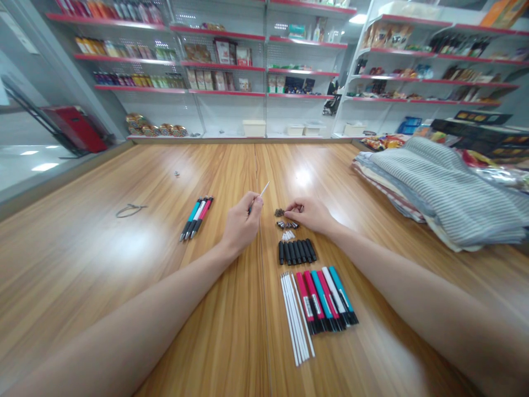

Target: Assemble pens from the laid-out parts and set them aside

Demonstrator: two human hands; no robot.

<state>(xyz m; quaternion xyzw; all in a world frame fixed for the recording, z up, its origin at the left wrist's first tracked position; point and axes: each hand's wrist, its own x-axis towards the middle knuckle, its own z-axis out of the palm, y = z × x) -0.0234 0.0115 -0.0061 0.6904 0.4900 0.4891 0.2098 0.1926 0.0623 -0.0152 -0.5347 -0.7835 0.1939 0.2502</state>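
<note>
Two bare hands at work over a wooden table [124,264]. Left hand [242,223]: closed in a pinch on a thin white pen refill [261,193], which juts up and away from the fingertips, clear of the tabletop. Right hand [309,214]: fingers curled down at a small heap of dark springs [280,212], fingertips touching or just beside it; whether anything is gripped cannot be told.

Pen parts, laid in rows between the forearms, nearest the hands first:
- a short row of metal pen tips [287,225], just below the springs;
- a few small white pieces [288,236], too small to identify;
- a row of black grip sleeves [296,251], side by side;
- a bundle of white refills [296,317], lying parallel, nearest the camera;
- a row of red, teal and white pen barrels [326,300], just right of the refills.

Assembled pens [197,218]: three, teal, white and red, lying together left of the left hand.

Other items: a loop of wire or cord [129,210] farther left on the table; folded striped cloths [438,190] stacked at the right edge; stocked shop shelves [223,66] along the back wall.
</note>
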